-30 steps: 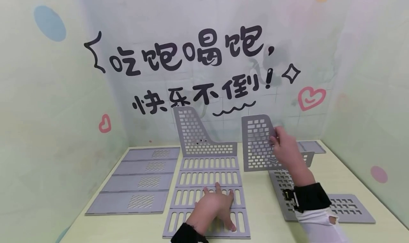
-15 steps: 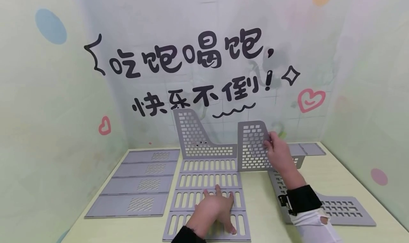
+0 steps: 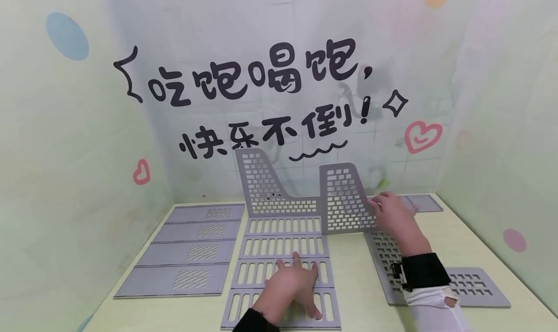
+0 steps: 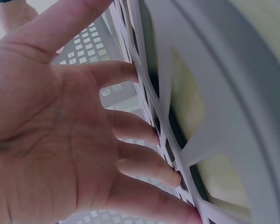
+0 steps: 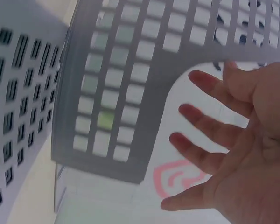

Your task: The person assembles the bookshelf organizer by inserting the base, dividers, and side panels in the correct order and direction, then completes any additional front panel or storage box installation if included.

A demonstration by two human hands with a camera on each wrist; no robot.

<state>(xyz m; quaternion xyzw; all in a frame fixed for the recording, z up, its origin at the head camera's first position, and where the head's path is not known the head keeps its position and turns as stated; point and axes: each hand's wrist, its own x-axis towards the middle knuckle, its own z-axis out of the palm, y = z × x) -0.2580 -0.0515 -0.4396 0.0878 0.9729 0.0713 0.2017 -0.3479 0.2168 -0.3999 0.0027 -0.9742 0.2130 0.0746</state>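
Note:
A grey L-shaped perforated panel point(image 3: 322, 196) stands upright at the right edge of the far end of a flat slotted panel point(image 3: 285, 235). My right hand point(image 3: 397, 220) is at this panel's sloping edge. In the right wrist view its fingers point(image 5: 200, 121) are spread and relaxed, beside the curved inner edge of the panel point(image 5: 158, 60). My left hand point(image 3: 289, 286) lies over the near part of the slotted panel, fingers straight and spread, fingertips touching it. A second upright L-shaped panel point(image 3: 256, 177) stands at the slotted panel's far end.
Another L-shaped perforated panel point(image 3: 492, 293) lies flat at the right, partly under my right arm. At the left is a flat panel in folded sections point(image 3: 152, 276). Another flat grey panel point(image 3: 429, 203) lies at the back right, before the printed wall point(image 3: 270, 22).
The right hand brought the upright panel left and down to the slotted panel's edge. It then moved off right and lower along the sloping edge, fingers loosening. The left hand stayed put.

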